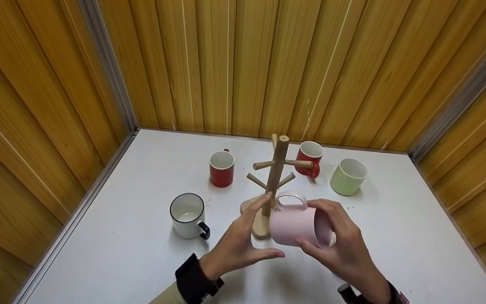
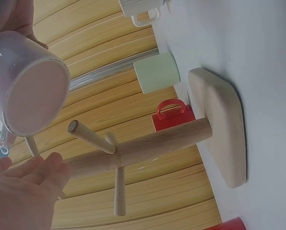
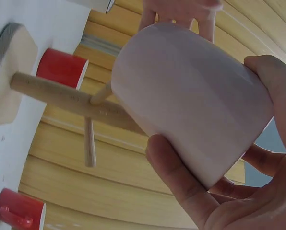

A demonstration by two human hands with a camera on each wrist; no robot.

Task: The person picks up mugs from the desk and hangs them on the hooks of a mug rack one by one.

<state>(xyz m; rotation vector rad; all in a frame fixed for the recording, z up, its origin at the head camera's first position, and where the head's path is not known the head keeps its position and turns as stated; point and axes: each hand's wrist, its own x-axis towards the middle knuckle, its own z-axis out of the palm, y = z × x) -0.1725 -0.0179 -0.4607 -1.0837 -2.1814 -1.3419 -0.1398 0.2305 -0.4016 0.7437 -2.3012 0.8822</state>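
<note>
A pink mug [image 1: 293, 226] is tipped on its side in the air, its handle up and its mouth toward the right. My right hand [image 1: 344, 240] grips it at the rim end, with the thumb on the near side and fingers over the far side. At the base end, my left hand [image 1: 238, 240] is spread with thumb and fingers apart, holding nothing. Just behind stands a wooden mug tree [image 1: 276, 169] with bare pegs, partly covered by the mug and left fingertips. The left wrist view shows the mug's flat base [image 2: 37, 98] facing the camera.
A white mug with black rim [image 1: 187, 215] stands at left. One red mug [image 1: 222, 169] is left of the tree, another red mug [image 1: 309, 158] behind it at right, beside a green mug [image 1: 348, 177]. A white mug [image 2: 139, 7] shows in the left wrist view. Wood-pattern walls [image 1: 251, 63] enclose the table.
</note>
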